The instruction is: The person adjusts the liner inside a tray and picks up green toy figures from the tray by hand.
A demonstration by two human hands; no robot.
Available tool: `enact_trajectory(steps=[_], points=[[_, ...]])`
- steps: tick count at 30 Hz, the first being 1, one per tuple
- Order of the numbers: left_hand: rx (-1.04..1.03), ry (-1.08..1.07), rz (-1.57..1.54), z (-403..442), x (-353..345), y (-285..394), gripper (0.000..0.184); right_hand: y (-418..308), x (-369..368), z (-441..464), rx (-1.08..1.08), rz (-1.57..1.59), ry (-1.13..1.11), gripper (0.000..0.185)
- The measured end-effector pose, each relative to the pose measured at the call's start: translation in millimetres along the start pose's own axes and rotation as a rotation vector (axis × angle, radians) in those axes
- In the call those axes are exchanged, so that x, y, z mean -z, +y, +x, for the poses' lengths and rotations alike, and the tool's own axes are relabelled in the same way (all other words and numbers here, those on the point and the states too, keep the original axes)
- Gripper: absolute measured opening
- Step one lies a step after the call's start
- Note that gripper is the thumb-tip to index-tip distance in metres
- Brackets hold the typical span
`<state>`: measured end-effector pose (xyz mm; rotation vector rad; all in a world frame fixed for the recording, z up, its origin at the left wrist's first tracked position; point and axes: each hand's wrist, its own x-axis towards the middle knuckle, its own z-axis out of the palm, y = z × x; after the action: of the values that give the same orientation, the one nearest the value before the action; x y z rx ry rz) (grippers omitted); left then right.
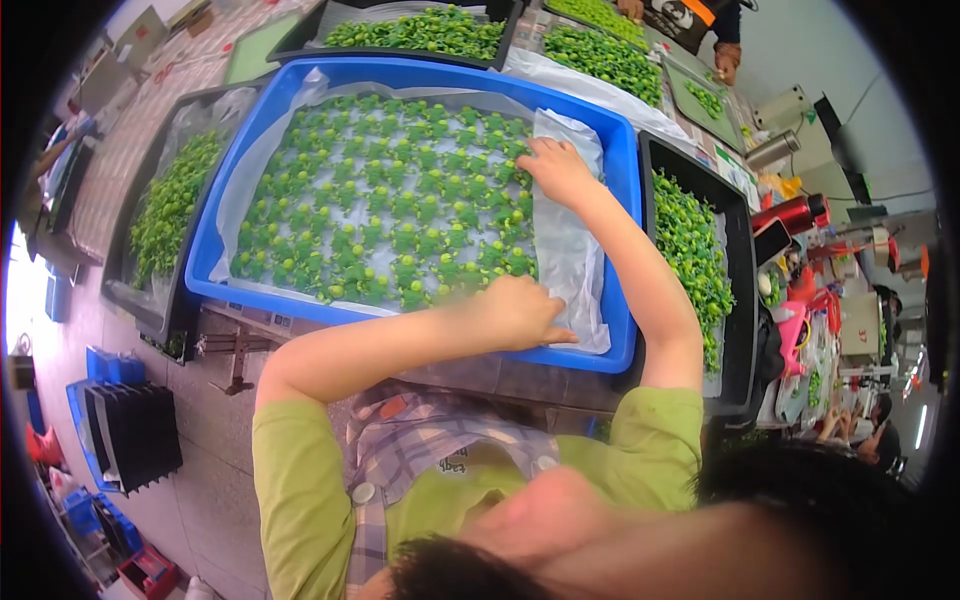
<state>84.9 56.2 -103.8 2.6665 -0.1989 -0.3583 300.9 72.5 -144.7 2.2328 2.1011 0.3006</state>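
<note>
Rows of small green pieces (405,205), each with a yellow-green ball, lie on white sheeting in a large blue tray (622,250). My right hand (560,170) is at the right edge of the rows, over the white sheeting (570,265). Its bent fingertips meet the pieces there, and what lies between them is hidden. Near the tray's front side, my left hand (515,315) is slightly blurred. Its fingers are partly bent, with one stretched to the right over the lower part of the sheeting, and I see nothing in it.
Black trays of similar green pieces stand left (165,220), right (690,250) and behind (420,35) the blue tray. A red bottle (790,215) and a phone (772,240) lie at the right. Another person's hand (727,60) shows at the far side. Black crates (130,435) stand on the floor.
</note>
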Motion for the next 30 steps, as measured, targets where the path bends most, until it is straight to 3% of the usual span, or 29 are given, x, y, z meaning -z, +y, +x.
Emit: enact_trajectory(steps=[4, 8, 17, 25, 30], points=[[0.004, -0.002, -0.031, 9.9, -2.3, 2.7, 0.053, 4.3, -3.6, 1.7, 0.046, 0.02, 0.066, 0.018], [-0.066, 0.069, -0.025, 22.9, -9.9, -1.7, 0.037, 8.4, -3.6, 4.7, 0.088, -0.003, 0.162, 0.014], [-0.233, 0.109, 0.058, 42.1, -21.9, -12.0, 0.011, 23.3, 0.0, 7.5, 0.052, -0.045, 0.082, 0.015], [-0.253, 0.113, 0.026, 48.5, -15.4, -0.8, 0.011, 55.6, 41.7, -28.8, -0.03, -0.05, 0.065, 0.006], [-0.248, 0.285, -0.089, 57.3, -11.4, 18.3, 0.016, 60.7, 48.9, -49.2, -0.094, -0.191, -0.033, 0.006]])
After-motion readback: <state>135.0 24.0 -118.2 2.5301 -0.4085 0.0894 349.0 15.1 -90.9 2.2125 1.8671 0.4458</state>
